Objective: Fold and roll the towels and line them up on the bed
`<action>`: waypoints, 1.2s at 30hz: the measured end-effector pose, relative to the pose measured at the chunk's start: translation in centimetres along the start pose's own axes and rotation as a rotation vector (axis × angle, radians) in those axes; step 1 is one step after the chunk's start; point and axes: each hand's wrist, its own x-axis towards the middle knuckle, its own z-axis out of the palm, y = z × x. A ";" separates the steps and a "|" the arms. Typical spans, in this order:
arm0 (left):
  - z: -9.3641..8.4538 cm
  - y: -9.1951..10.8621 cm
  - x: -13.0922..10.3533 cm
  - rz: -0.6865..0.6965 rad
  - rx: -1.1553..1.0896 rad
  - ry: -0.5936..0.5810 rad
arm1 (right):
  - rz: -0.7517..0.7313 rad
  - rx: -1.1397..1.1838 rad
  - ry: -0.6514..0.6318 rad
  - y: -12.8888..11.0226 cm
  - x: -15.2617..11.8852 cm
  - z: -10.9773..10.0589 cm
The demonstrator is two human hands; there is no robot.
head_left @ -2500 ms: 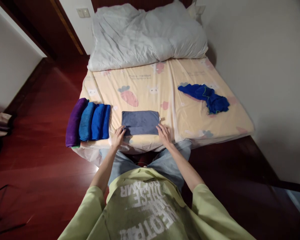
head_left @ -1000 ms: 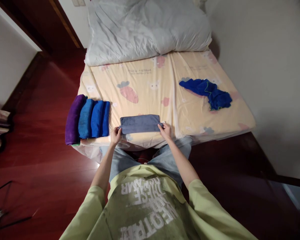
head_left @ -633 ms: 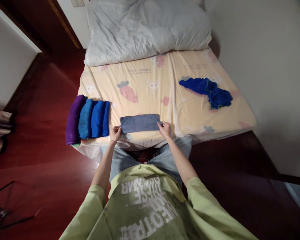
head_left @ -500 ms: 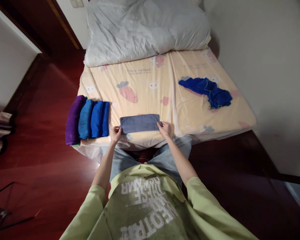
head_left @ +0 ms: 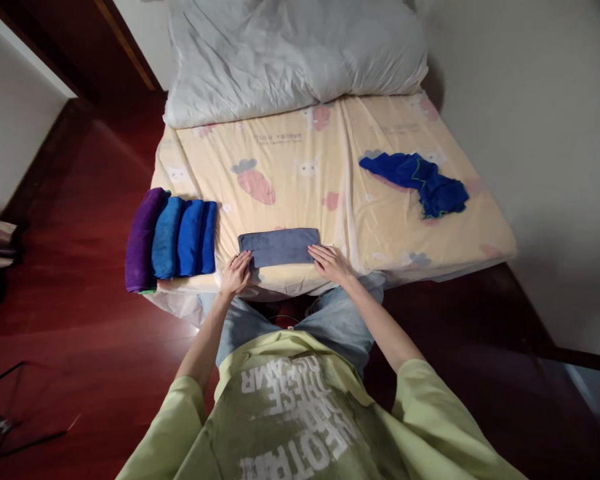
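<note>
A grey-blue towel [head_left: 280, 247], folded into a long flat strip, lies near the front edge of the bed. My left hand [head_left: 237, 272] rests with its fingers flat on the towel's left end. On the right end lie the outstretched fingers of my right hand [head_left: 330, 263]. To the left is a row of folded or rolled towels: a purple towel [head_left: 143, 243], a lighter blue towel [head_left: 167, 240] and two bright blue ones [head_left: 190, 239]. A crumpled dark blue cloth [head_left: 420, 180] with green edging lies on the right of the bed.
A bulky white quilt [head_left: 290, 60] is heaped across the back of the bed, over a yellow sheet [head_left: 290, 180] with carrot and rabbit prints. A wall [head_left: 530, 147] stands on the right. Thin black stand legs [head_left: 10, 420] are on the red floor at lower left.
My fingers have let go of the towel's two near corners and now lie flat on its ends. Both hands have shifted slightly inward over it.
</note>
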 end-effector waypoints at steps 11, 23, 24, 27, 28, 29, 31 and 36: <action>-1.2 -1.9 2.2 -0.165 -0.254 -0.031 | 0.182 0.210 0.114 0.7 0.5 0.9; -2.6 -2.4 5.2 -0.502 -0.394 0.083 | 0.532 0.597 0.181 3.8 3.7 1.1; -2.5 -2.5 5.7 -0.526 -0.379 0.093 | 0.548 0.599 0.187 3.9 4.0 1.1; -2.2 -3.0 7.3 -0.617 -0.335 0.103 | 0.604 0.594 0.203 4.5 5.1 1.5; -2.2 -3.1 7.8 -0.650 -0.326 0.100 | 0.626 0.588 0.212 4.7 5.5 1.8; -2.1 -3.2 8.3 -0.686 -0.317 0.094 | 0.649 0.578 0.226 5.0 5.9 2.1; -2.0 -3.3 9.1 -0.755 -0.286 0.079 | 0.693 0.559 0.250 5.6 6.7 2.8; -1.7 -3.5 10.4 -0.842 -0.201 0.068 | 0.704 0.480 0.218 6.6 8.1 3.8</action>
